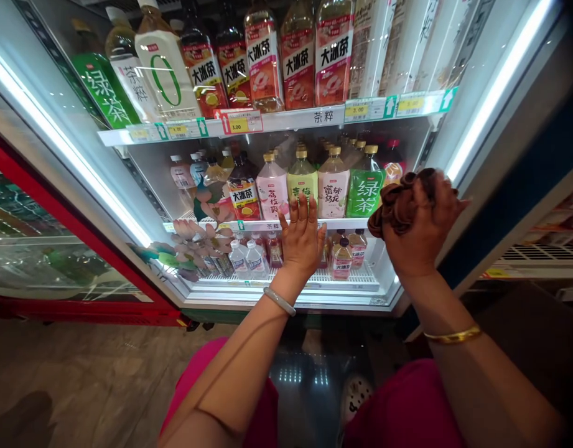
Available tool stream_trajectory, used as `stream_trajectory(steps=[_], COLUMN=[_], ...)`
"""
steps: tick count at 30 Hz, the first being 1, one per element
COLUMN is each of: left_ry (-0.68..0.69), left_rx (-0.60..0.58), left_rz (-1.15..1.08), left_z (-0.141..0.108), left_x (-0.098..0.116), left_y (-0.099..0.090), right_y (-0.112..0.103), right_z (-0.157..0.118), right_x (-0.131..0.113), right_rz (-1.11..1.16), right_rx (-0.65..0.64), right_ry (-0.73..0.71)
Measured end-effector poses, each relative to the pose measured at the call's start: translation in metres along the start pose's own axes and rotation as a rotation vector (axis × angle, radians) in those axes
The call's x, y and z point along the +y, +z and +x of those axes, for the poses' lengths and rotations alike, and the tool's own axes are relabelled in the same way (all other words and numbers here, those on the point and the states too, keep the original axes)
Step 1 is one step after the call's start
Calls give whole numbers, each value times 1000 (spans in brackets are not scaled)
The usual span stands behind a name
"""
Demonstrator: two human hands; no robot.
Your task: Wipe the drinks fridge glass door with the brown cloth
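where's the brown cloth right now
In the head view, the cloth is toward the right side, in the right hand, appearing just right of the green-labelled bottle on the middle shelf.

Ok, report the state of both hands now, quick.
Left hand: open, fingers extended, no grip visible.
Right hand: holding a bunched brown cloth.
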State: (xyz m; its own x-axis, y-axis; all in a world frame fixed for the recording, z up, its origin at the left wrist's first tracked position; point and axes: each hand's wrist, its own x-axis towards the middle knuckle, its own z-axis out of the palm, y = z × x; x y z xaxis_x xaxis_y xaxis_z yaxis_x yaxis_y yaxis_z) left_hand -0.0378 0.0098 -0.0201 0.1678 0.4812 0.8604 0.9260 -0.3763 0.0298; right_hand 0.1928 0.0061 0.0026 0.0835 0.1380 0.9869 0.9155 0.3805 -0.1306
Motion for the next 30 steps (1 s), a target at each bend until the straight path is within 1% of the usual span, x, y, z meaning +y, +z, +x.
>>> stream_trajectory(steps=[2, 6, 8, 9, 11, 13, 15, 16, 18, 21, 23, 24, 26, 28, 30], left_ry=[1, -7, -19, -24, -26, -22, -28, -35, -45, -41, -32, -28, -18, -13, -12], left_rx=[13, 16, -3, -10, -9, 3, 4, -3, -25, -38, -19, -3, 31, 48, 48], left_rz=[6, -19, -41, -45, -40, -29, -23, -23, -28, -43, -41, -36, -30, -32, -45], left_z=[-1, -3, -3, -3, -3, -3, -3, -3, -3, -3, -3, -3, -3, -4, -4], left_x=[1, 5, 6, 7, 7, 6, 6, 6, 6, 7, 8, 8, 8, 8, 7], left_y=[1, 0, -1, -1, 0, 2, 4, 4, 4, 2, 2, 3, 5, 7, 8], right_y=[3, 11, 11, 11, 9, 7, 8, 9, 12, 16, 16, 15, 13, 12, 13], right_z=[-7, -28, -29, -26, -16, -5, 0, -2, -10, -23, -25, -22, -13, -4, -3], right_x=[-15, -50, -54, -52, -40, -29, -27, -31, -44, -61, -60, -56, -44, -36, -38], right_rz=[35, 104, 109, 109, 101, 83, 73, 75, 93, 111, 117, 117, 106, 84, 72], right_rx=[-43, -215, -250, -238, -179, -108, -60, -53, -74, -176, -223, -219, -157, -80, -53], right_ry=[-32, -274, -359, -369, -306, -183, -73, -45, -57, -197, -279, -286, -219, -101, -30])
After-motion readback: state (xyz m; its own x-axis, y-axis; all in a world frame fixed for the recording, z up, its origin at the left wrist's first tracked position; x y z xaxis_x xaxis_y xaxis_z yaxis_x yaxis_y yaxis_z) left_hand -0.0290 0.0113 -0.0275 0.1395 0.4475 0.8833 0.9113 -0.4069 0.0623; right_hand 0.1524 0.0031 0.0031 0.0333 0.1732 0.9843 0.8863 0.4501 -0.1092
